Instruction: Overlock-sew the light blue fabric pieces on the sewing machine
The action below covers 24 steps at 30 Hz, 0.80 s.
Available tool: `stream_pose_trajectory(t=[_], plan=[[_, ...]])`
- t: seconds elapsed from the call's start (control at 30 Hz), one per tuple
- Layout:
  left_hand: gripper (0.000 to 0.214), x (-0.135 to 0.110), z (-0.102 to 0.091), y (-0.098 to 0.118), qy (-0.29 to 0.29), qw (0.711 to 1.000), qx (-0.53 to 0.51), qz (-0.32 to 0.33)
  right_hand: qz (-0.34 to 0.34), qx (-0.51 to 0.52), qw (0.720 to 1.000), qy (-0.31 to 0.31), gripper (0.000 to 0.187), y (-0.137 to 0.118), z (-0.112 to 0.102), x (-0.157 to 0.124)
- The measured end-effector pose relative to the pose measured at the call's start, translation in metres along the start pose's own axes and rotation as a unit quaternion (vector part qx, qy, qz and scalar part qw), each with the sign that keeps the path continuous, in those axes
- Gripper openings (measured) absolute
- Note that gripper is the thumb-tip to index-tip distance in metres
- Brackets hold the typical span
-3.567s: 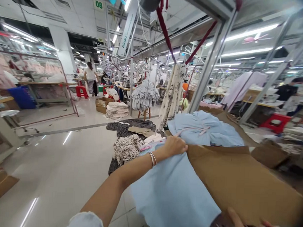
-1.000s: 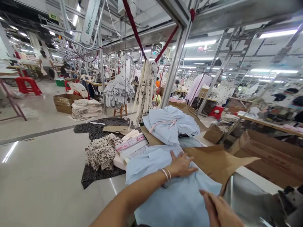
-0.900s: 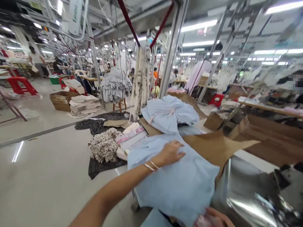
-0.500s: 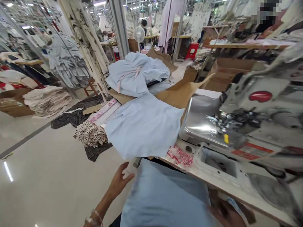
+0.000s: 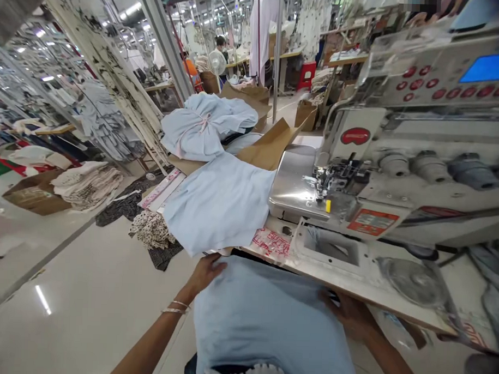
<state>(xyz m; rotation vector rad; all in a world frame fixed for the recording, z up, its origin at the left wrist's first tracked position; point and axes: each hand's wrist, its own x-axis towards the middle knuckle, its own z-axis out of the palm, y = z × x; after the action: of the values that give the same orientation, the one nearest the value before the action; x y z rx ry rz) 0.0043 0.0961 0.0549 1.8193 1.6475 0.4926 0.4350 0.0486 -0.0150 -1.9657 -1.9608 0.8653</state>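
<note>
A light-blue fabric piece lies spread over my lap, below the table's front edge. My left hand is at its upper left corner, thumb and fingers closed on the edge. At its right edge is my right hand, below the table edge; its fingers are dark and partly hidden, so their grip is unclear. Another light-blue fabric panel lies on the table, its near corner hanging over the edge just above my left hand. Right of it stands an industrial sewing machine with a shiny metal cover.
Behind the panel sit a tied light-blue cloth bundle and brown cardboard. Spotted cloth is heaped left of the table. Farther left, stacked fabric stands by a cardboard box. A person and a fan are in the background.
My left hand has moved up and right to the fabric's corner. My right hand has moved up along the right edge. The view has turned right, showing more of the machine.
</note>
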Motion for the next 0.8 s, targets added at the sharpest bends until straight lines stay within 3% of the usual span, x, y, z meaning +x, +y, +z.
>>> stream_pose_trajectory(t=[0.1, 0.17, 0.27, 0.5, 0.67, 0.8], plan=[[0.031, -0.008, 0.016, 0.013, 0.077, 0.994, 0.067, 0.042, 0.005, -0.044, 0.997, 0.068, 0.045, 0.013, 0.012, -0.027], [0.024, -0.011, 0.028, 0.024, 0.087, 0.988, 0.094, 0.084, 0.012, -0.068, 0.992, 0.101, 0.045, 0.017, 0.019, -0.043], [0.017, -0.009, 0.036, 0.037, 0.081, 0.980, 0.123, 0.131, -0.010, -0.082, 0.992, 0.097, 0.036, 0.020, 0.024, -0.051], [0.019, -0.012, 0.021, 0.053, 0.104, 0.954, 0.183, 0.215, -0.063, -0.108, 0.986, 0.112, 0.024, 0.022, 0.014, -0.045], [0.017, -0.051, 0.014, 0.052, 0.111, 0.937, 0.198, 0.266, -0.108, -0.095, 0.984, 0.106, 0.015, 0.014, -0.001, -0.087], [0.024, -0.081, 0.015, 0.048, 0.063, 0.918, 0.209, 0.331, -0.138, -0.071, 0.984, 0.087, 0.022, -0.008, -0.006, -0.101]])
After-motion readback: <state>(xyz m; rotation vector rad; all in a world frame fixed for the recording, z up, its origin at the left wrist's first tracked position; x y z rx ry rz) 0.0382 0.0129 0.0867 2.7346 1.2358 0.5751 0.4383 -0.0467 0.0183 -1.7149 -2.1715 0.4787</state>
